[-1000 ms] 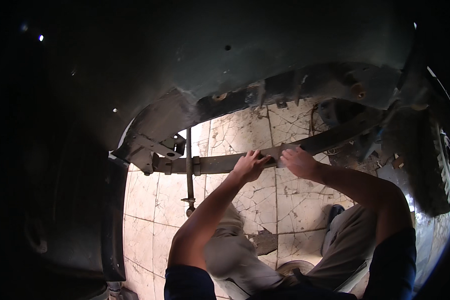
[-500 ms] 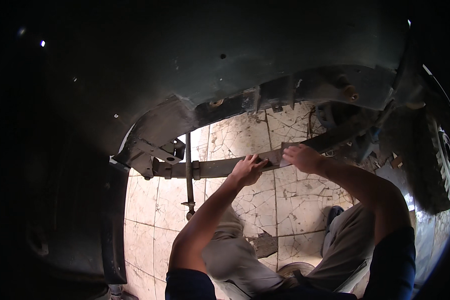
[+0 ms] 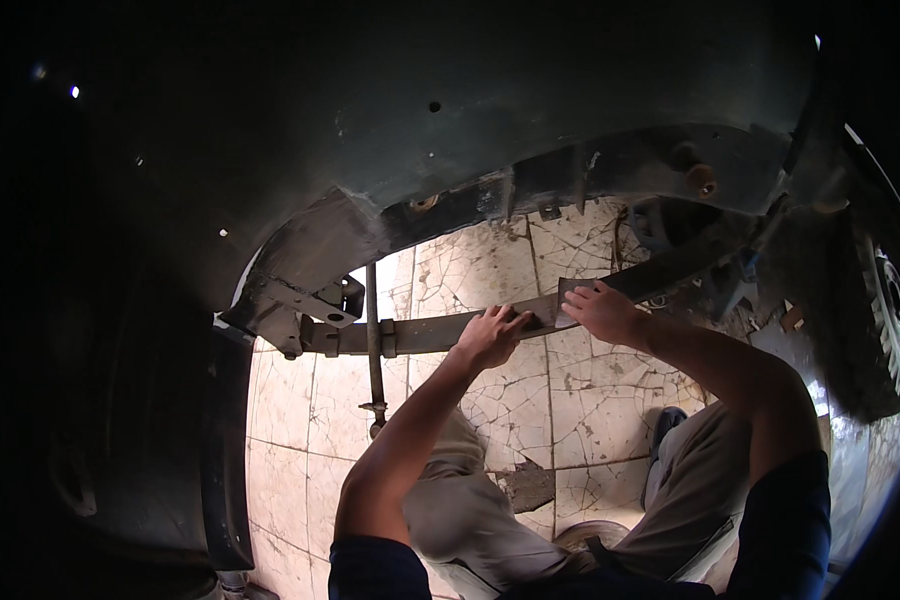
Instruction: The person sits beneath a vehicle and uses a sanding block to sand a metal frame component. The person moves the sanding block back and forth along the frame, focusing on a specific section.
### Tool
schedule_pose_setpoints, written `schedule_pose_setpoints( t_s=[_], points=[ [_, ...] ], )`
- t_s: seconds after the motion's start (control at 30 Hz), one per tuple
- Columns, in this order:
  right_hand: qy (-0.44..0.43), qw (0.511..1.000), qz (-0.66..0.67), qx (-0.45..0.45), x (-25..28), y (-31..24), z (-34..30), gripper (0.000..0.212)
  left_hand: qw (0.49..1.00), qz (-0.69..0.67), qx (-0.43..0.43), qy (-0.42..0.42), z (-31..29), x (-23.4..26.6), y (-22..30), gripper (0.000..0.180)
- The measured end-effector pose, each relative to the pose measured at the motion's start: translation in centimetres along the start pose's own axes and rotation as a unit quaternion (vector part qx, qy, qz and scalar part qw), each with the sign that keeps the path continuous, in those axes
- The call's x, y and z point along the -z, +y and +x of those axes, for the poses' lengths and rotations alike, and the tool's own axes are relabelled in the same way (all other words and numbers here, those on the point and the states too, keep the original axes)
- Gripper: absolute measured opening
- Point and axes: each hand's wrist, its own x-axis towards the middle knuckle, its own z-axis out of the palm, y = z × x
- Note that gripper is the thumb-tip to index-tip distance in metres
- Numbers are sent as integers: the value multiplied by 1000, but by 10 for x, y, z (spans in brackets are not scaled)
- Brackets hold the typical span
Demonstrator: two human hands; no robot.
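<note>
A long, slightly curved leaf spring (image 3: 435, 335) spans the middle of the view beneath a vehicle. My left hand (image 3: 490, 336) lies over it near its centre, fingers bent across the metal beside a dark patch. To the right, my right hand (image 3: 608, 314) presses a brownish-grey sheet, which looks like sandpaper (image 3: 565, 300), against the spring's surface. Its fingers are bent over the sheet, and the thumb is mostly hidden. A metal clip (image 3: 388, 338) wraps the spring to the left of my left hand.
Dark vehicle bodywork (image 3: 450, 70) hangs overhead. A vertical rod (image 3: 374, 350) crosses the spring at left, near a bracket (image 3: 335, 305). At right are a toothed wheel (image 3: 890, 320) and dark parts. Cracked tiles (image 3: 500, 410) cover the floor around my bent legs.
The sheet under my right hand shows more fully, its upper edge now raised above the spring. My left hand stays at nearly the same place. The view has shifted slightly.
</note>
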Motion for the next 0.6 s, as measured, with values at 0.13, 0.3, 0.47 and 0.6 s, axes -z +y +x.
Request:
schedule_pose_setpoints(
  t_s=[0.13, 0.3, 0.47, 0.6],
  points=[
    [27, 992, 89, 80, 6, -9, 0, 37, 1000, -6, 8, -3, 2, 0, 2, 62],
    [-9, 996, 79, 44, 10, 7, -1, 33, 998, -5, -21, 51, 0, -16, -8, 61],
    [36, 993, 66, 87, 8, 1, -4, 31, 999, -11, -11, 33, 0, -11, -6, 62],
    [38, 986, 61, 150, 12, -8, -3, 36, 1000, -4, -10, 20, 5, -7, -1, 64]
  ],
)
